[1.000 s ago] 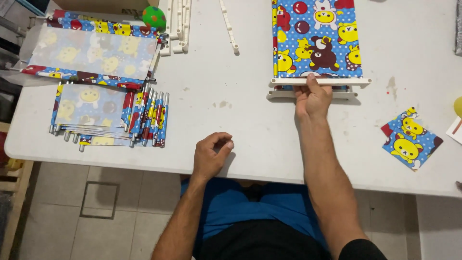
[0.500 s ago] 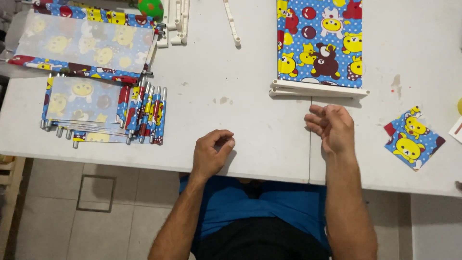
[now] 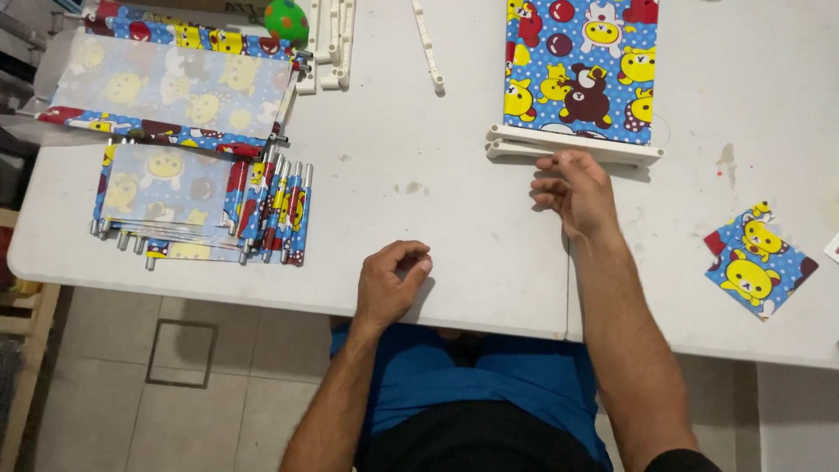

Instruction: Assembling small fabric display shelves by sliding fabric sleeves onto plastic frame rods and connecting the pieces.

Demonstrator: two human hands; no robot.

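Blue cartoon-print panel (image 3: 579, 74) on white bars (image 3: 572, 147), far side of worktop (image 3: 437, 201). Right hand (image 3: 572, 192) loosely open, empty, fingertips just beside bars. Left hand (image 3: 391, 281) curled, empty, resting on worktop.

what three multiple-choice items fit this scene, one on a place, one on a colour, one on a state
1. Where is the ball?
A. top left of the table
B. by the right hand
C. on the floor

2. What colour is the ball, mostly?
A. red
B. green
C. white

3. How is the left hand?
A. gripping a rod
B. curled and empty on the table
C. off the table

Key: 1 A, it lies by the far patterned cloth; 2 B, green with spots; 3 B, its fingers curl on nothing, while the right hand hovers by the white frame.
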